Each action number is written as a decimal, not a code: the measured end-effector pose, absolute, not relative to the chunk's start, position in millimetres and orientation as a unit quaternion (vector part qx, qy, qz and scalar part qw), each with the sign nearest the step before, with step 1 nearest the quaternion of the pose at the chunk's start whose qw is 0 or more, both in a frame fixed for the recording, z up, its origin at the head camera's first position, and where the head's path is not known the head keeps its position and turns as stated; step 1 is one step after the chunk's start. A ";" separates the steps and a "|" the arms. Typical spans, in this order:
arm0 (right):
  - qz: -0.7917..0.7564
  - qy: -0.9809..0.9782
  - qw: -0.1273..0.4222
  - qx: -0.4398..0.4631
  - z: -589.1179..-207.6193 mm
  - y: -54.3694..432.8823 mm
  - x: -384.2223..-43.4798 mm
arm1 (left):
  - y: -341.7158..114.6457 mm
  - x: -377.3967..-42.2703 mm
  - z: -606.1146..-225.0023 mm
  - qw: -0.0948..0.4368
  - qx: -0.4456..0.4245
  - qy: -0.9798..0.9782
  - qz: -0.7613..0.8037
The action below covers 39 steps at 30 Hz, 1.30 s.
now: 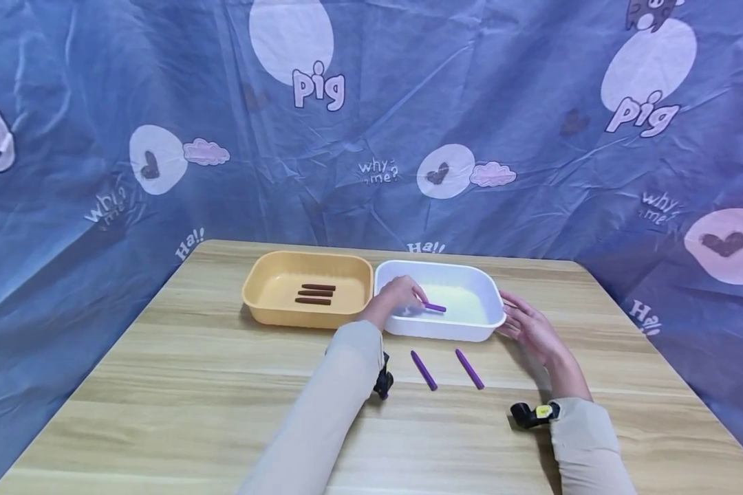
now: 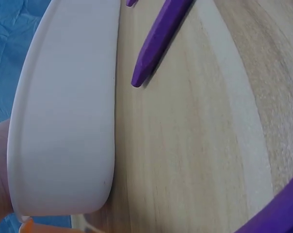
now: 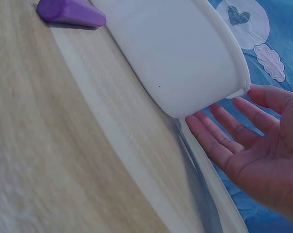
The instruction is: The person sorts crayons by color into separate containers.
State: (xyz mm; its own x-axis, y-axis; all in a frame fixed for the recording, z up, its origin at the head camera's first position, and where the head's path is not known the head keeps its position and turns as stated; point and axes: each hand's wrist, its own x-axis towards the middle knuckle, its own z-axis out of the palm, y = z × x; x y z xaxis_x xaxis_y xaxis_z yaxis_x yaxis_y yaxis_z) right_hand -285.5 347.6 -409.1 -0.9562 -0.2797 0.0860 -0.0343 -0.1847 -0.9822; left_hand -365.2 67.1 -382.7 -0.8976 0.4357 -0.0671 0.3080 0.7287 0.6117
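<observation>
My left hand (image 1: 401, 294) reaches over the near rim of the white basin (image 1: 434, 337) and pinches one end of a purple crayon (image 1: 435, 307) low inside it. The left wrist view shows only a sliver of that hand behind the basin wall. At the basin's right end, my right hand (image 1: 531, 331) has its fingers extended against the outside, the thumb by the rim; the right wrist view shows the palm facing the basin. Two purple crayons, one on the left (image 1: 424, 370) and one on the right (image 1: 469, 369), lie in front of the basin.
A yellow basin (image 1: 309, 320) stands directly left of the white one, with three dark brown crayons (image 1: 315, 293) inside. Another purple crayon (image 2: 277, 213) lies by my left wrist, mostly hidden in the head view. A blue printed cloth (image 1: 371, 124) hangs behind the wooden table (image 1: 179, 385).
</observation>
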 end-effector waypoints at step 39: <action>-0.766 0.626 0.077 -0.123 -410.9 348.7 -286.7 | 6.5 -315.7 -346.2 0.026 0.292 0.885 0.362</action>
State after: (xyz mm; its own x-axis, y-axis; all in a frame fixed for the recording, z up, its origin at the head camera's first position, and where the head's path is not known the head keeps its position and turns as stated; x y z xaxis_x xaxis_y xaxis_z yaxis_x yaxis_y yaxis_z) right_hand -286.7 348.7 -410.9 -0.9578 -0.2721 0.0924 -0.0366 -0.2035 -0.9784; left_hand -315.7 6.5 -346.2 -0.8286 0.5346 0.1659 0.4975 0.5674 0.6562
